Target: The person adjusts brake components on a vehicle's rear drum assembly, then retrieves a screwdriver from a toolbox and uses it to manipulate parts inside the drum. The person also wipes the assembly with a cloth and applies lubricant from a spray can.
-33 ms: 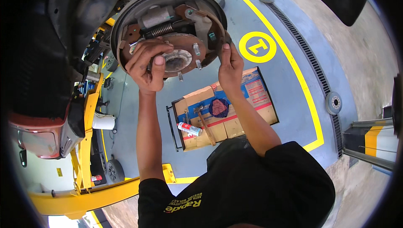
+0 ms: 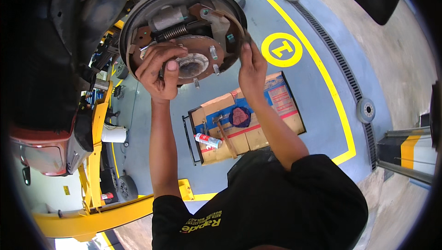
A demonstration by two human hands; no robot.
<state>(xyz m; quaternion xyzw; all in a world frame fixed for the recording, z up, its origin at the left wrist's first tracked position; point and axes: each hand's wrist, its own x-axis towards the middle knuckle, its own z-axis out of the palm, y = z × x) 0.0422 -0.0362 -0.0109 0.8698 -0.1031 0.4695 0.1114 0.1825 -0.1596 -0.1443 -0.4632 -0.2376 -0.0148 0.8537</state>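
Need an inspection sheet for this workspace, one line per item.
Surface: cardboard in a dark frame; blue-grey floor around it.
Job's things: drum brake assembly, spring and studs exposed.
Clutter: hammer, spray can and bunched cloth on the cardboard.
Hands: left hand curled over the hub; right hand, fingertips at the assembly's right edge; firmness of grip unclear.
Cables: thin dark line on the floor at left, possibly one; cannot tell.
Surroundings: yellow frame, red vehicle, wheel, floor grate.

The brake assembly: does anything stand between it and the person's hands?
Nothing visible does; the left hand lies over the rusty hub, the right hand at the right edge of the brake assembly.
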